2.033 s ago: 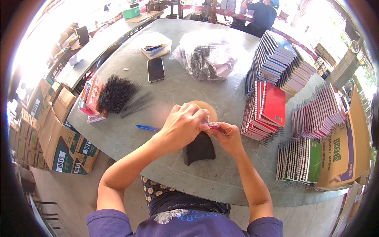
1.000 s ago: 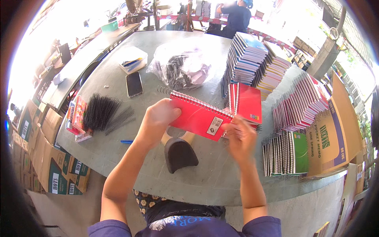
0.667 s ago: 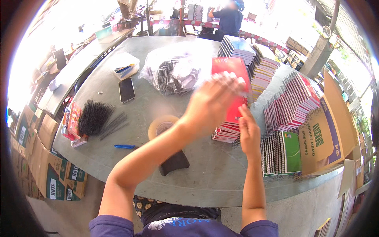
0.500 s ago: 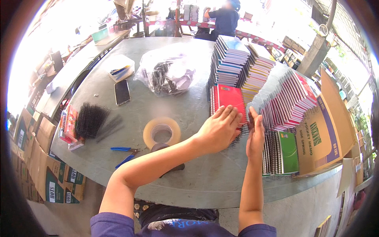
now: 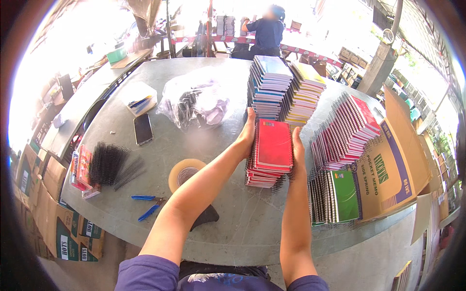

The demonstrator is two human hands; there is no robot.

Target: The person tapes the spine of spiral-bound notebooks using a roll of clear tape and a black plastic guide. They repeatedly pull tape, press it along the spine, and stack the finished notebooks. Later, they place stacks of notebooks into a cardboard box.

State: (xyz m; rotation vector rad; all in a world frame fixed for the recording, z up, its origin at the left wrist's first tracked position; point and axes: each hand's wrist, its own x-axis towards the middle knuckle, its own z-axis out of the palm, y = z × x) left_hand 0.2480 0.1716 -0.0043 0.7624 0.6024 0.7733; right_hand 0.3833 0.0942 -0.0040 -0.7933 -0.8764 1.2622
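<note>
Open-sided workshop washed in strong daylight, overexposed at upper left. Large grey surface (image 5: 223, 72) with rounded edges in the middle. Long workbench (image 5: 73, 111) on the left, cardboard boxes (image 5: 43, 194) on the floor beneath. Grey concrete floor (image 5: 369, 257) at lower right. Seated person in dark blue (image 5: 266, 31) at a far table (image 5: 310, 48). Thick pillar (image 5: 377, 68) at upper right.

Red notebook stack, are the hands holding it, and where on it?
Both hands press flat against the red notebook stack: the left hand on its left side, the right hand on its right side. The stack rests on the table, squeezed, not lifted.
</note>
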